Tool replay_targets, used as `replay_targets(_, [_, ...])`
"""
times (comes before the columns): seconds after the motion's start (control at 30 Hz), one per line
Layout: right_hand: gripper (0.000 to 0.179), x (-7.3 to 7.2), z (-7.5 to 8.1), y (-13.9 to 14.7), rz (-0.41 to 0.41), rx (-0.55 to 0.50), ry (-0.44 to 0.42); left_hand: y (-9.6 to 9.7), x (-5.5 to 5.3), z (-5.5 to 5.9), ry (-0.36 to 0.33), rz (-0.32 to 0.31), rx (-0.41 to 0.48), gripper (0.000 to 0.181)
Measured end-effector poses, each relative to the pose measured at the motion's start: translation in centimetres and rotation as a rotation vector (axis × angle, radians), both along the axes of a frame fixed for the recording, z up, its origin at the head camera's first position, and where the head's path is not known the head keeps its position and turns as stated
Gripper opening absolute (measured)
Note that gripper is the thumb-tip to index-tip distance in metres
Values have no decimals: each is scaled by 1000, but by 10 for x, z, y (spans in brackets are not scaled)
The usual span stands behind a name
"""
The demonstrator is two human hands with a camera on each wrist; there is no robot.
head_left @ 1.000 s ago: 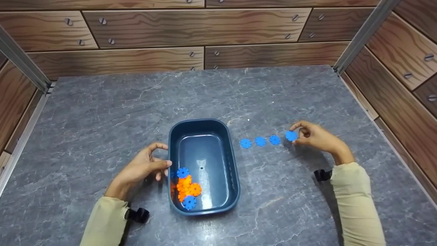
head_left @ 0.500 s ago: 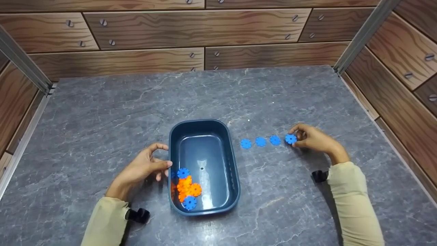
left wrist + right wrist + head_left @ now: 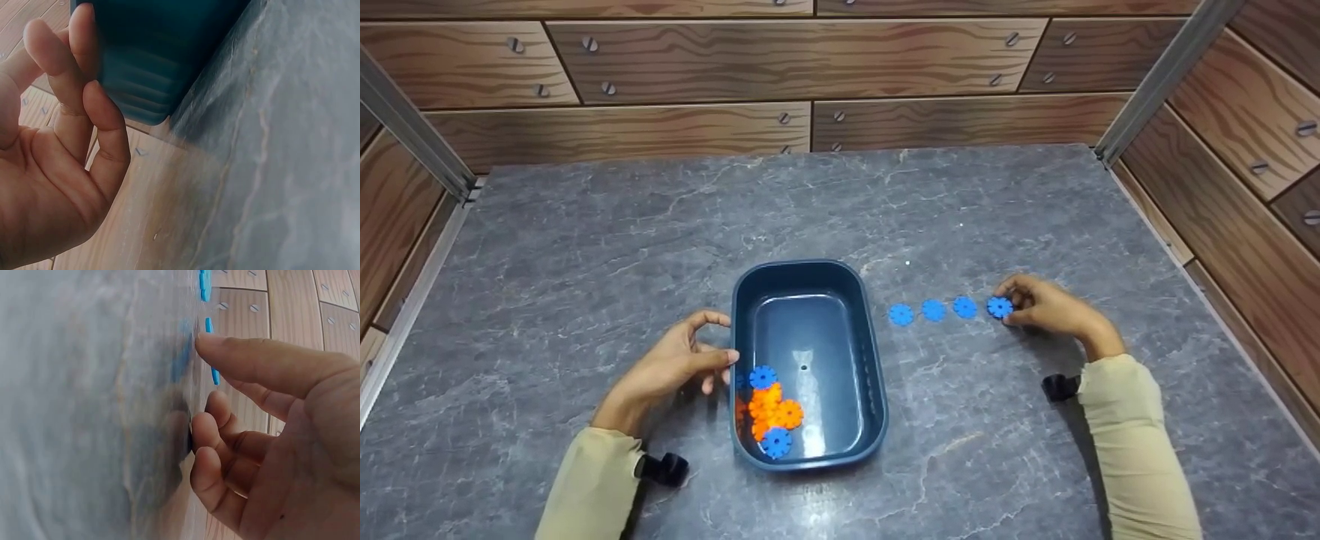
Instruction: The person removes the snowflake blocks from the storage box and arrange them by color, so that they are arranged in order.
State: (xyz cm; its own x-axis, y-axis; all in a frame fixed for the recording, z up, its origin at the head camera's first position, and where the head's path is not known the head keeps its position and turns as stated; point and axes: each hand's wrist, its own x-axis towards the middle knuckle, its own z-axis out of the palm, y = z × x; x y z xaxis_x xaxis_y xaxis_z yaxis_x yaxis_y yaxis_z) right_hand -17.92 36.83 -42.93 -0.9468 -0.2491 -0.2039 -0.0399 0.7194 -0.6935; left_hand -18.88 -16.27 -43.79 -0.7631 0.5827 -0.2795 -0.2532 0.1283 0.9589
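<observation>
My left hand holds the left rim of a dark blue plastic tub, thumb over the edge and fingers outside. The left wrist view shows its curled fingers against the tub's outer wall. My right hand pinches a blue interlocking disc between thumb and fingers, low at the table. Seen from the right wrist, that disc is edge-on and partly behind the thumb. Several blue discs form a row to its left. Inside the tub lie orange discs and two blue discs.
A grey marbled tabletop spreads beneath everything. Wood-patterned panels stand at the back and both sides, with metal posts at the corners. Black wrist mounts stick out from both sleeves.
My right hand has lowered the blue disc toward the table at the row's right end, turning it flatter. The left hand and tub stay where they were.
</observation>
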Motion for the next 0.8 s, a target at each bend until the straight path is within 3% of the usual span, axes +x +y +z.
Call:
replay_targets(0.27, [38, -1, 0, -2, -13, -18, -40, 0, 0, -1, -6, 7, -6, 57])
replay_targets(0.8, [40, -2, -1, -2, -34, -19, -37, 1, 1, 2, -33, 21, -18, 58])
